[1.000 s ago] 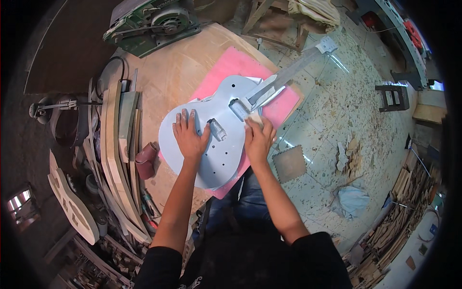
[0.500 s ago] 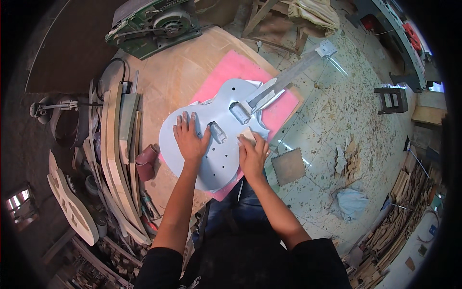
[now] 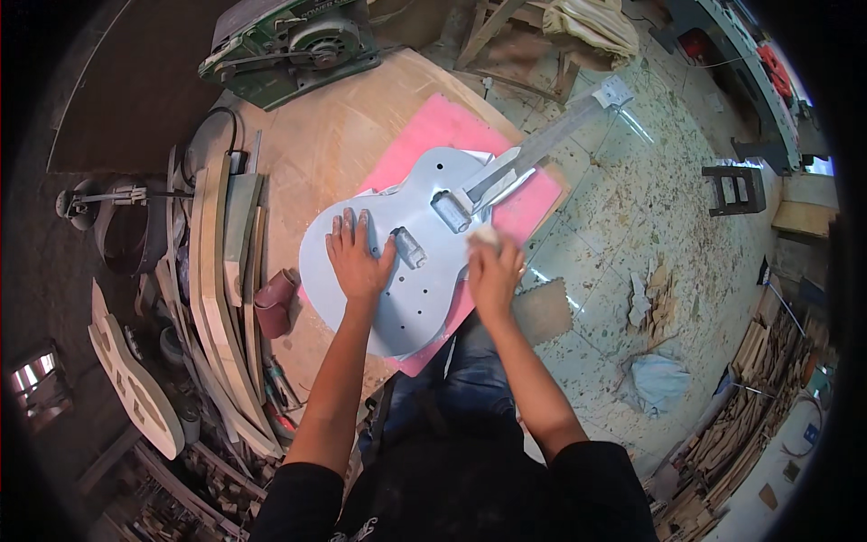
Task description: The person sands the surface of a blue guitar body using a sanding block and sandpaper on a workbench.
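Two hands on a pale blue guitar body at a workbench.

We see the fingers of the left hand (image 3: 358,260) spread wide and pressed flat on the guitar body (image 3: 397,262), just left of one of its two rectangular pickup cavities. The fingers of the right hand (image 3: 494,273) are curled around a small pale pad (image 3: 485,236), holding it against the body's right edge, near where the neck (image 3: 551,140) joins. The body lies face up on a pink mat (image 3: 433,135) spread over a round wooden tabletop (image 3: 307,154), with the neck running up and right beyond the table's edge, over the littered floor (image 3: 632,208). A roll of reddish sandpaper (image 3: 274,303) lies just left of the body, beside a stack of wooden blanks (image 3: 217,289). A green machine (image 3: 289,45) stands at the table's far side.
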Motion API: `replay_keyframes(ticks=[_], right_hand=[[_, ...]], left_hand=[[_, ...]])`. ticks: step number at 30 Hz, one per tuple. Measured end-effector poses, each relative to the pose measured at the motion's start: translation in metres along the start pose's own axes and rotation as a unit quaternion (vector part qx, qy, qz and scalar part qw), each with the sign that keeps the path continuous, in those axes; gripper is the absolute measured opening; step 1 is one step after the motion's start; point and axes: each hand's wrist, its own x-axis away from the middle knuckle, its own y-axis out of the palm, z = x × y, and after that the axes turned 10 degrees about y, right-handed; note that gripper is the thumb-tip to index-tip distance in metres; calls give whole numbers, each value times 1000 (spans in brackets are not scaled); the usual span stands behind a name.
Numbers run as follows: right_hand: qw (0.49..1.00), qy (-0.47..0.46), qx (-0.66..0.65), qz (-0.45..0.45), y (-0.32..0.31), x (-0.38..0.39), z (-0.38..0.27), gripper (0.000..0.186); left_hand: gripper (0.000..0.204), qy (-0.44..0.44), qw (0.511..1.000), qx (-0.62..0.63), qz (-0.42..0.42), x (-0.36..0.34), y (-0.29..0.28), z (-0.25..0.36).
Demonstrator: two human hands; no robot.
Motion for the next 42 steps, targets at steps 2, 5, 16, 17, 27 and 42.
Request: replay_keyframes(ticks=[2,5,16,17,27,42], right_hand=[[999,9,-41,34,2,-6,-2,29],[1000,-10,11,23,27,52,-13,28],[999,13,-21,37,19,48,-11,30],[1000,-15,-21,-7,17,63,-17,30],[999,21,-17,47,18,54,-15,29],[995,61,-47,60,0,20,14,29]], left_hand=[[71,5,1000,2,2,-2,1,1],[72,4,1000,0,-4,-3,2,2],[71,5,1000,5,1,-4,2,3],[71,3,1000,4,-1,-3,2,1],[70,2,1000,4,-3,-4,2,2],[70,-1,1000,-4,-5,-2,-2,0]])
